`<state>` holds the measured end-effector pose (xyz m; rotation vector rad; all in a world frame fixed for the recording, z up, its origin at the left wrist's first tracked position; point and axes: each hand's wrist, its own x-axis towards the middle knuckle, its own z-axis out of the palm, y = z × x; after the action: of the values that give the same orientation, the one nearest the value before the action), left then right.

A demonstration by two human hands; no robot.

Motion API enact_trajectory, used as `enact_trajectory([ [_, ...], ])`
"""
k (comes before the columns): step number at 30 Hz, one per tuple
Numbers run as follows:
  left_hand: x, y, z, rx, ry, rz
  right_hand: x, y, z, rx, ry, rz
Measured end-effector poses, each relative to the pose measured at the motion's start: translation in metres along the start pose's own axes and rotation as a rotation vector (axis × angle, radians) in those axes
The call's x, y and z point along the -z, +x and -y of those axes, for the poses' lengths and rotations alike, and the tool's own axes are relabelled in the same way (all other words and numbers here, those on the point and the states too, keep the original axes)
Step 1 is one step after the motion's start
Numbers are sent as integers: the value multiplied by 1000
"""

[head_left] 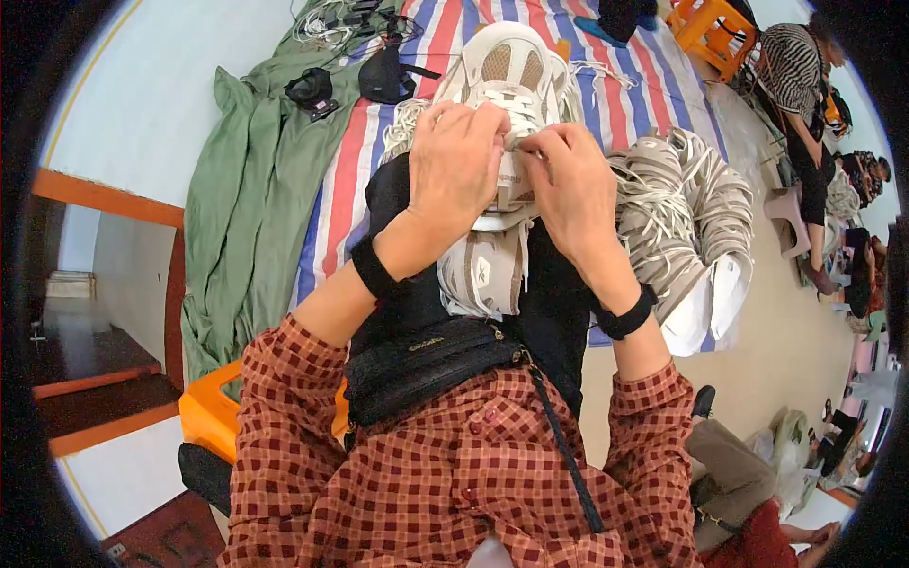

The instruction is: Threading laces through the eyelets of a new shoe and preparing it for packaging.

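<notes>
From the head view, I have a cream and white sneaker (pixel 500 170) lying on my lap, toe pointing away from me, and both my hands are on its lacing. My left hand (pixel 454 161) is closed in a pinch over the tongue area, fingertips pressed down on the white lace (pixel 507 109); my right hand (pixel 573 185) is likewise closed, thumb and forefinger nipping the lace just beside my left grip. So each grip is shut small on the lace, not wide at all.

Beyond my hands the toe end of the shoe already shows lace crossing it, so I judge the far eyelets done and the near ones, under my fingers, in hand; how many remain I cannot tell. Right of my right grip lies a heap of beige shoe uppers and loose laces (pixel 677 204) on a striped mat (pixel 445 38). Left of my left grip lies a green cloth (pixel 251 189). An orange stool (pixel 204 417) sits below my left elbow.
</notes>
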<state>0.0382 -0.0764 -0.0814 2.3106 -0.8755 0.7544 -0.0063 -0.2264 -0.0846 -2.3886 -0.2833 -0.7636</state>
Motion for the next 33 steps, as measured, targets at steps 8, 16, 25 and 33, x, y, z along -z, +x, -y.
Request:
enact_trajectory([
  [8,14,3,-4,236,-390,5,15,15,-1,231,-247,125],
  [16,29,5,-7,97,-139,47,34,-5,1,-39,-99,52],
  [25,24,-4,4,68,-235,65,15,-9,-13,-11,-94,-90],
  [33,105,-71,57,569,-564,556,94,-127,-146,-450,-331,-90],
])
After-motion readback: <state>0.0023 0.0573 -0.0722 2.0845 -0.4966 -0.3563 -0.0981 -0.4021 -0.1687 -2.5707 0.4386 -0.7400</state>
